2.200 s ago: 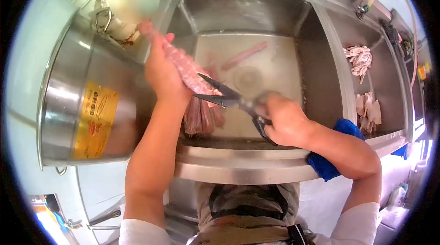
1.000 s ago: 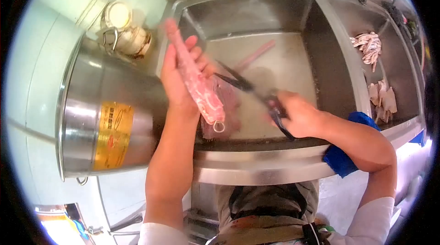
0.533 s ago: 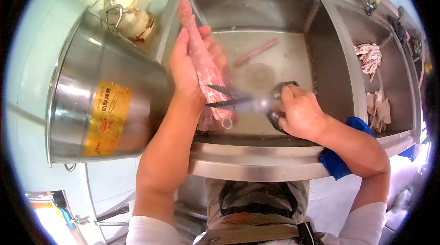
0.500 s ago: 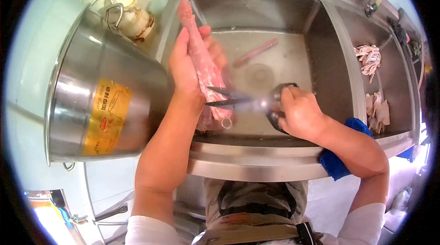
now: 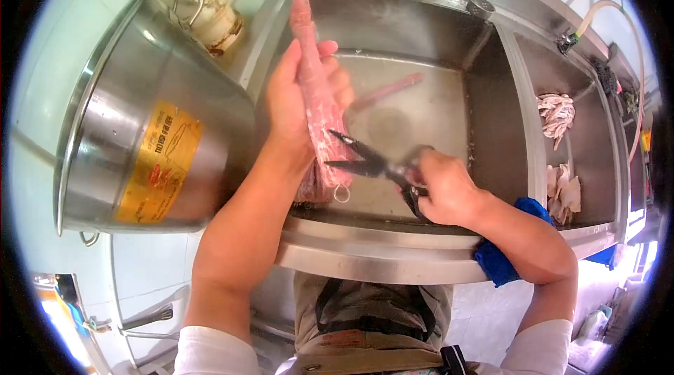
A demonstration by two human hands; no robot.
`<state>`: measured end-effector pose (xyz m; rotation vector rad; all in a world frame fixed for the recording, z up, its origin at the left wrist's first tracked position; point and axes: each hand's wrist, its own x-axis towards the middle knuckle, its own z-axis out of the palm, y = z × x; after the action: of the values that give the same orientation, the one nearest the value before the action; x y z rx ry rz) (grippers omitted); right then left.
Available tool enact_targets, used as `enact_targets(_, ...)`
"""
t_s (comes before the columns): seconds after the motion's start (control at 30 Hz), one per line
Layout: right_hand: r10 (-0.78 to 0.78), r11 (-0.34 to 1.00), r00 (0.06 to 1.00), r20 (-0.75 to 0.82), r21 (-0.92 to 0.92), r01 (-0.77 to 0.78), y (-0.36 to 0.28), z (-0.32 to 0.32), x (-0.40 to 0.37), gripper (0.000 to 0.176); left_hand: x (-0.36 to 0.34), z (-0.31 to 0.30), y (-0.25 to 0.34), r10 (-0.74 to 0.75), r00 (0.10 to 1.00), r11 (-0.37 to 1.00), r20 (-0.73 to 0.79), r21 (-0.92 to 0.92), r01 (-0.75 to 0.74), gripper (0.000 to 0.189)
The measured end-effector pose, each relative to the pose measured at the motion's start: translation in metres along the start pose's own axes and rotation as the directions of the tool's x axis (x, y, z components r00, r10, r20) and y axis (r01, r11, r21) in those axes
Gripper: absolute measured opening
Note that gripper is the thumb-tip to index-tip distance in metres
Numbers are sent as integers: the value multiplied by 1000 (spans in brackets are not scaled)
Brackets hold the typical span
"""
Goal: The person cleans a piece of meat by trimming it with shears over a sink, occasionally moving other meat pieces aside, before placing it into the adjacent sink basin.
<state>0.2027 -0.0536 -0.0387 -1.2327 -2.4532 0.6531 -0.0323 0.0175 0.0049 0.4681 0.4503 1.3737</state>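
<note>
Stainless steel double sink (image 5: 379, 262). Main basin (image 5: 435, 129): one long strip of reddish meat (image 5: 397, 88) on the floor; near left corner, a bundle of darker pieces, probably meat, partly hidden (image 5: 310, 191). Right-hand basin (image 5: 597, 136): pale strips, heaped (image 5: 557, 115); pale flat pieces (image 5: 564, 196). Front rim: blue cloth (image 5: 496, 264).

Gotta be a kitchen, and I'd lean restaurant over home: deep stainless steel double sink (image 5: 393, 259), a huge stockpot (image 5: 105, 164) with a yellow label (image 5: 160, 161) beside it, pale wall tiles (image 5: 43, 97), kitchen scissors (image 5: 372, 163) at some raw meat (image 5: 323, 112), plus pale meat pieces (image 5: 556, 116) in the narrower basin (image 5: 597, 157).
</note>
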Motion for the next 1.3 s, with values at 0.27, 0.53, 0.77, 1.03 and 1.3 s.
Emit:
enact_targets(0.27, -4, 1000, 999, -50, -12, 4, 4, 17, -4, 25, -2, 5, 0, 147, 978, 989, -147, 28, -144, 31)
enact_targets(0.53, -63, 975, 998, 11, 213, 59, 0, 19, -1, 16, 0, -1, 7, 174, 977, 985, -120, 1, -175, 30)
enact_targets(0.77, -42, 952, 998, -47, 300, 54, 1, 19, 2, 23, -2, 1, 4, 149, 986, 989, -74, 12, -149, 31)
enact_targets(1.03, -71, 997, 994, -79, 12, 72, 2, 19, 0, 32, -4, 14, 2, 169, 970, 985, -174, 5, -171, 30)
enact_targets(1.3, -76, 997, 986, -146, -18, 75, 5, 29, 0, 30, -3, 12, 4, 151, 981, 988, -123, -17, -154, 26)
